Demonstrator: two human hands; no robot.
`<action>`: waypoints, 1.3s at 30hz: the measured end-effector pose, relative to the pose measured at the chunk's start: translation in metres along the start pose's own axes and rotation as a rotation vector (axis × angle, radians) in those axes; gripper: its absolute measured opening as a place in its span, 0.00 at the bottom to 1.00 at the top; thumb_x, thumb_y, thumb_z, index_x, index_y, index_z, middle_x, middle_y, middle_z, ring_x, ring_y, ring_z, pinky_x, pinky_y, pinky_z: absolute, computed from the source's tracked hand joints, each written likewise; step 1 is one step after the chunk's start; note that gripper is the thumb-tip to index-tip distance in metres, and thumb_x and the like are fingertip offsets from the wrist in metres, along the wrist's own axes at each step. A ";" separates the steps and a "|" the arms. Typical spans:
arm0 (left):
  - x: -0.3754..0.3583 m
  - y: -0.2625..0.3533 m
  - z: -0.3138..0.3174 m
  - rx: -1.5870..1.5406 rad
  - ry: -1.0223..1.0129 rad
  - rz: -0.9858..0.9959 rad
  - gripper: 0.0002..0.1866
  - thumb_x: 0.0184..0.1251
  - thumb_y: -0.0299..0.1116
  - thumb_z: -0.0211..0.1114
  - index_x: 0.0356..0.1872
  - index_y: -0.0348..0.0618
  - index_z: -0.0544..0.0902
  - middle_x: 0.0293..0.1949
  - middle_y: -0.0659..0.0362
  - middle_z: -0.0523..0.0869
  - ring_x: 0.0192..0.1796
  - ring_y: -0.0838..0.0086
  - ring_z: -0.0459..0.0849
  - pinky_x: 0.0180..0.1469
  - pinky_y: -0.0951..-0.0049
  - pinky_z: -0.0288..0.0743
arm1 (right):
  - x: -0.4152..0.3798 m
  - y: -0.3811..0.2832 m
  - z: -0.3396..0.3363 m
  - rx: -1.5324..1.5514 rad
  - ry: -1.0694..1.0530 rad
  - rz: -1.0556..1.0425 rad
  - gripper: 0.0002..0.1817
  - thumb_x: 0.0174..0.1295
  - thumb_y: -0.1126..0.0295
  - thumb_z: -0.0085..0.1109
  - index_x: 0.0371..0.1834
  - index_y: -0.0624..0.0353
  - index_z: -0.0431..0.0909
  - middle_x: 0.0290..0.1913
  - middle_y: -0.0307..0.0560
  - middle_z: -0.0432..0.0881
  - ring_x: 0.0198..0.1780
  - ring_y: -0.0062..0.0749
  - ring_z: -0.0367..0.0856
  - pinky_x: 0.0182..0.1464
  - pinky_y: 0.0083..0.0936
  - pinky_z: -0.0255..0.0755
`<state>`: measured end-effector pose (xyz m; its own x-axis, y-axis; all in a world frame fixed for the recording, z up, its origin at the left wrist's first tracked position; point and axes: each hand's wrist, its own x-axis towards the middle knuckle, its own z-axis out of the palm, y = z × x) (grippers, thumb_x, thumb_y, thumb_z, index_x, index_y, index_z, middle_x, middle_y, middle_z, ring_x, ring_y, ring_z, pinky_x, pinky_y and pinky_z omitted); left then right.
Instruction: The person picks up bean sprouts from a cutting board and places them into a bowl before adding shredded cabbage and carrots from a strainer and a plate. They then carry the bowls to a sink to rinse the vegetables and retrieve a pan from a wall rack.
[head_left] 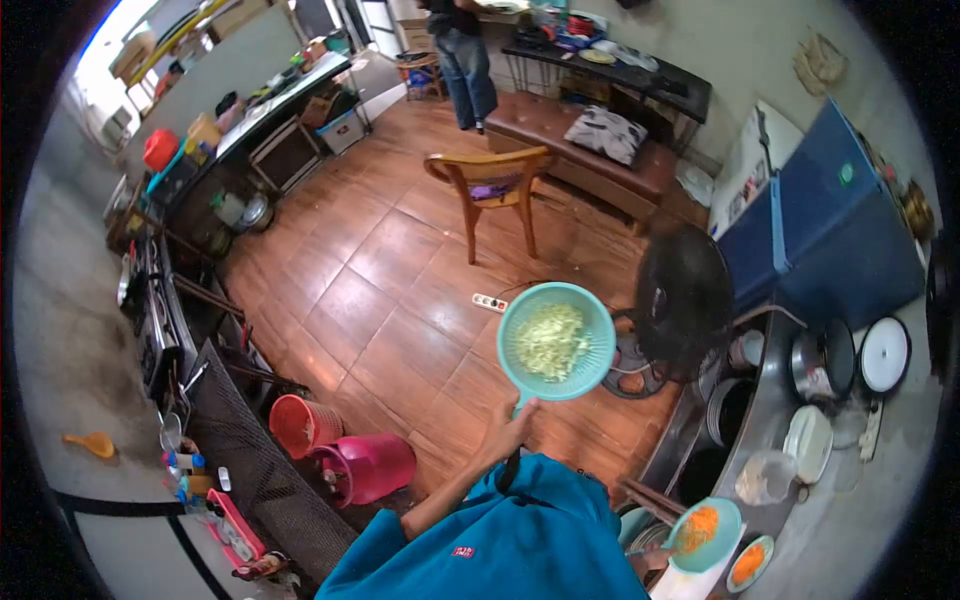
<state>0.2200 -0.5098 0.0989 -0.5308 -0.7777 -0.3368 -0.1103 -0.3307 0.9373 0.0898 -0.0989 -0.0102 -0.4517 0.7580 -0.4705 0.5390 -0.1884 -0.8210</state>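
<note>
My left hand point(510, 430) is closed round the handle of a light green plastic colander point(604, 352), held out over the floor. Shredded pale green cabbage point(551, 342) lies inside it. Low on the right, my right hand point(655, 560) grips the side of a second light green colander point(728, 553), partly hidden by my clothing. Orange shredded carrot point(698, 528) sits in that one. Beside it, a small plate point(763, 545) carries more orange shreds point(748, 564).
A black standing fan point(685, 300) is to the right, with a power strip point(489, 302) on the floor. A wooden chair point(490, 165) stands ahead. Red basket point(305, 425) and pink bucket point(380, 468) are left. A person point(465, 70) stands far back. A metal counter point(775, 400) runs along the right.
</note>
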 end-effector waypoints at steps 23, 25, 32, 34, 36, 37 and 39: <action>0.205 0.120 -0.208 -0.196 0.696 0.131 0.08 0.67 0.36 0.61 0.35 0.46 0.72 0.15 0.74 0.65 0.11 0.88 0.59 0.13 0.85 0.52 | -0.514 0.006 0.401 -0.719 -1.824 -0.208 0.21 0.67 0.55 0.50 0.42 0.66 0.78 0.23 0.40 0.75 0.18 0.22 0.67 0.20 0.22 0.62; 0.249 0.126 -0.213 -0.310 0.731 0.077 0.08 0.67 0.36 0.62 0.36 0.47 0.72 0.19 0.71 0.67 0.19 0.89 0.65 0.17 0.86 0.55 | -0.529 0.019 0.406 -0.643 -1.839 -0.251 0.25 0.68 0.51 0.48 0.39 0.68 0.78 0.23 0.42 0.77 0.19 0.22 0.70 0.21 0.24 0.64; 0.292 0.153 -0.223 -0.021 0.070 0.092 0.31 0.66 0.47 0.61 0.58 0.33 0.65 0.55 0.48 0.75 0.51 0.64 0.79 0.49 0.65 0.77 | -0.565 0.020 0.304 -0.603 -1.429 -0.593 0.28 0.65 0.49 0.46 0.33 0.69 0.78 0.28 0.64 0.80 0.35 0.52 0.81 0.40 0.44 0.71; 0.283 0.170 -0.204 0.041 -0.078 0.070 0.28 0.63 0.41 0.65 0.55 0.31 0.68 0.50 0.47 0.77 0.48 0.65 0.80 0.44 0.66 0.78 | -0.557 0.021 0.274 -0.736 -1.305 -0.562 0.30 0.64 0.46 0.46 0.30 0.70 0.77 0.26 0.64 0.80 0.34 0.53 0.81 0.41 0.43 0.72; 0.249 0.177 -0.192 0.082 -0.219 0.077 0.26 0.61 0.37 0.67 0.53 0.30 0.69 0.49 0.47 0.77 0.47 0.66 0.79 0.45 0.66 0.76 | -0.546 0.022 0.227 -0.743 -1.203 -0.582 0.31 0.65 0.46 0.45 0.27 0.70 0.77 0.25 0.61 0.80 0.31 0.52 0.81 0.38 0.44 0.72; 0.357 0.256 -0.264 0.030 -0.273 0.041 0.26 0.61 0.37 0.67 0.53 0.30 0.69 0.49 0.47 0.77 0.47 0.66 0.79 0.45 0.66 0.76 | -0.681 0.010 0.298 -0.780 -1.124 -0.605 0.31 0.65 0.46 0.45 0.27 0.70 0.77 0.25 0.61 0.80 0.31 0.52 0.81 0.38 0.44 0.72; 0.369 0.260 -0.280 0.039 -0.482 0.008 0.25 0.60 0.31 0.67 0.54 0.29 0.68 0.49 0.48 0.76 0.47 0.67 0.78 0.47 0.67 0.75 | -0.708 0.019 0.279 -0.594 -1.044 -0.653 0.33 0.66 0.44 0.43 0.23 0.68 0.77 0.22 0.56 0.79 0.27 0.46 0.81 0.33 0.41 0.72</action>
<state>0.2303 -1.0327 0.1931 -0.8599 -0.4403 -0.2582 -0.1311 -0.2984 0.9454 0.2213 -0.8128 0.2172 -0.9181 -0.2650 -0.2947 0.1244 0.5131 -0.8492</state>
